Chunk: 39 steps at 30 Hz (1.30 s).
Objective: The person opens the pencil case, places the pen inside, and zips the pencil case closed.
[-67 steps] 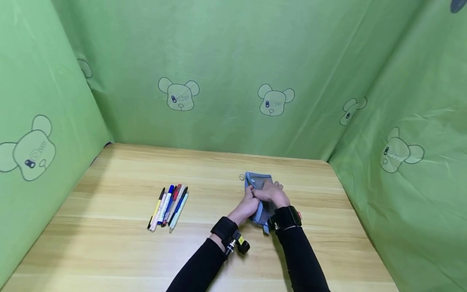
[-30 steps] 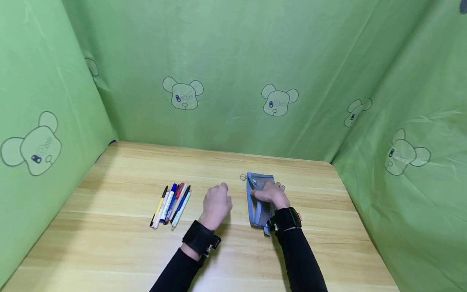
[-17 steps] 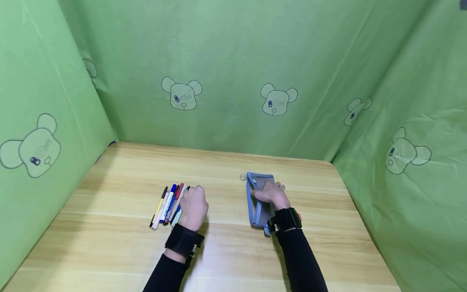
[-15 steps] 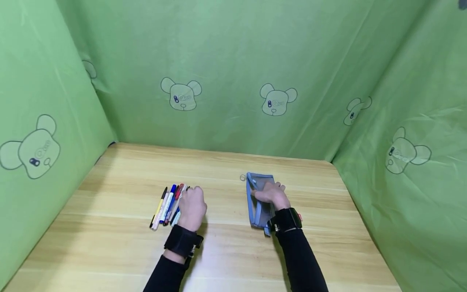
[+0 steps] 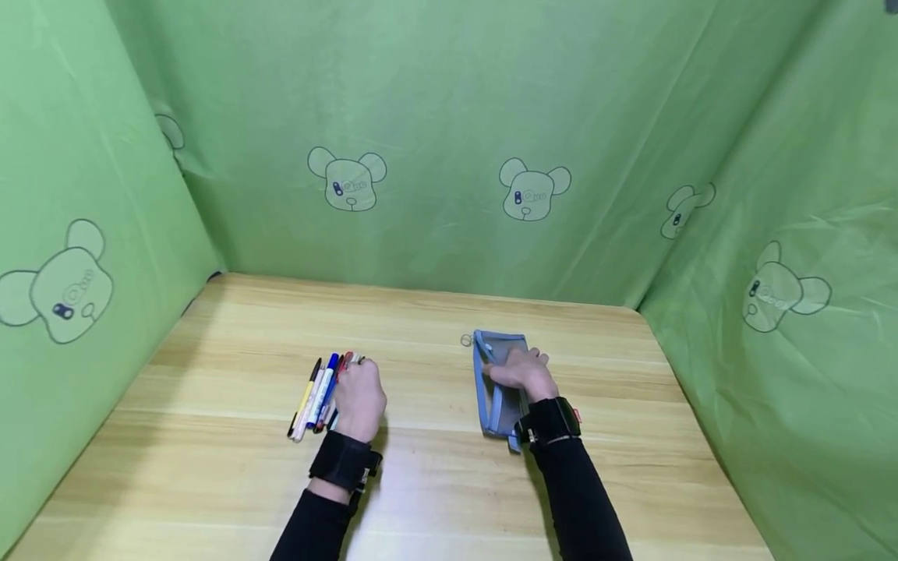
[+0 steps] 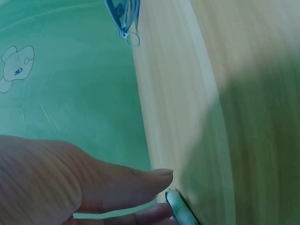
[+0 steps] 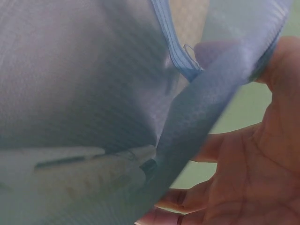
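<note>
Several pens and markers [image 5: 320,396] lie side by side on the wooden table, left of centre. My left hand [image 5: 360,400] is over the right side of this bunch and hides part of it. In the left wrist view, thumb [image 6: 145,183] and finger are apart, with a pale green pen [image 6: 180,208] at their tips. My right hand [image 5: 525,372] holds a blue mesh pencil case [image 5: 500,413] by its unzipped opening. Its thumb tip shows through the mesh, and the other fingers [image 7: 187,199] lie outside. Whitish pen-like shapes [image 7: 93,168] show through the mesh.
A metal ring [image 5: 466,340] sticks out from the case's far left corner. Green cloth [image 5: 435,218] with bear-head drawings rises behind the table [image 5: 421,499] and at both sides. Both wrists wear black straps.
My left hand has left the pencil case and moved left to the pens, still shifting slightly left over the last half second. My right hand stays at the case.
</note>
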### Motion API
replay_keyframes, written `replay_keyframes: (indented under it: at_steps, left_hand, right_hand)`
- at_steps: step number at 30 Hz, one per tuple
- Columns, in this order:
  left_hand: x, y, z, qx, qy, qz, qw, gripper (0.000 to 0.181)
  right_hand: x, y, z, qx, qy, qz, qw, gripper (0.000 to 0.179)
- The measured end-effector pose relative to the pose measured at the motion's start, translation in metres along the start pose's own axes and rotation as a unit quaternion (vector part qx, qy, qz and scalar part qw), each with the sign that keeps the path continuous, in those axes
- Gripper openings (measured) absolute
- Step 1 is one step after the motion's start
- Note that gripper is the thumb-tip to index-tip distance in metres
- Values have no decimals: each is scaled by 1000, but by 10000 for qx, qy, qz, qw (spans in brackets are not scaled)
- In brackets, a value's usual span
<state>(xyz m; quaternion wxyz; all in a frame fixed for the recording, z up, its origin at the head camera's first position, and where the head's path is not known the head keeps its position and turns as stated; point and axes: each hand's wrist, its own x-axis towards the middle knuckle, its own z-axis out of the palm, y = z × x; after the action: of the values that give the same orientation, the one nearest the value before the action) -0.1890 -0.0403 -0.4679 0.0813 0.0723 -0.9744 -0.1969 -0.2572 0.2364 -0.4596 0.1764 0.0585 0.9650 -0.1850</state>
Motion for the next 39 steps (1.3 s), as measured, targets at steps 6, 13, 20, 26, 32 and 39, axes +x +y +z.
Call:
replay_keyframes:
  at_steps: [6,13,20,26,32,39]
  left_hand:
    - [1,-6,-3,-125,205,-97,9997,10]
    - [0,-11,-1,-244,-2,-226,9994,10]
    - [-3,-9,-1,-90,-254,-261,9993,9]
    - [-3,-6,-5,-66,-595,-504,9969,14]
    - [-4,-7,-6,-137,-665,-574,9960,12]
    - [-1,-7,-7,-449,-757,-513,9948,10]
  right_hand:
    - [1,0,-1,28,14,22,10000,84]
    - [-1,1,0,-56,14,-41,10000,82]
    - [-3,2,0,-53,20,7,10000,82]
    - [-4,2,0,4,31,12,10000,80]
    - [-6,2,0,58,2,18,10000,81]
    - [-6,0,-1,-9,50,-17,10000,78]
